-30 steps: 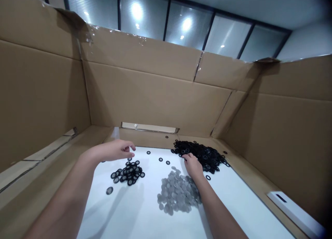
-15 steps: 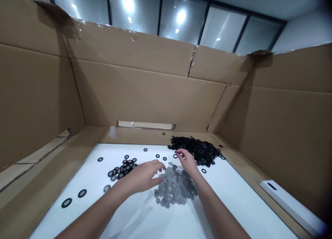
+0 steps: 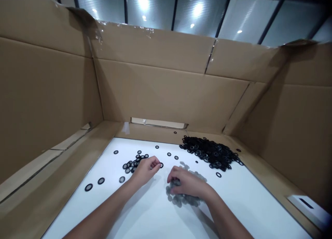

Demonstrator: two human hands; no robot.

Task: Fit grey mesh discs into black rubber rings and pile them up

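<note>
My left hand (image 3: 147,169) pinches a black ring (image 3: 162,165) between thumb and fingertips, just above the white board (image 3: 145,211). Over the pile of small translucent grey discs (image 3: 178,200) is my right hand (image 3: 188,181), its fingers curved and the thumb apart from them. The hand covers part of that pile, and whether a fingertip touches a disc is hard to make out. Beside my left hand lies a cluster of black rings with grey centres (image 3: 127,165), partly hidden by the hand.
A large heap of black rings (image 3: 212,152) sits at the back right. Several ringed discs are scattered on the left, one of them (image 3: 88,187) near the board's edge. Cardboard walls (image 3: 160,93) surround the board. A white box (image 3: 308,208) stands at right.
My right hand has moved from beside the ring heap down over the grey discs. My left hand has closed and now holds a black ring. The camera view has shifted slightly.
</note>
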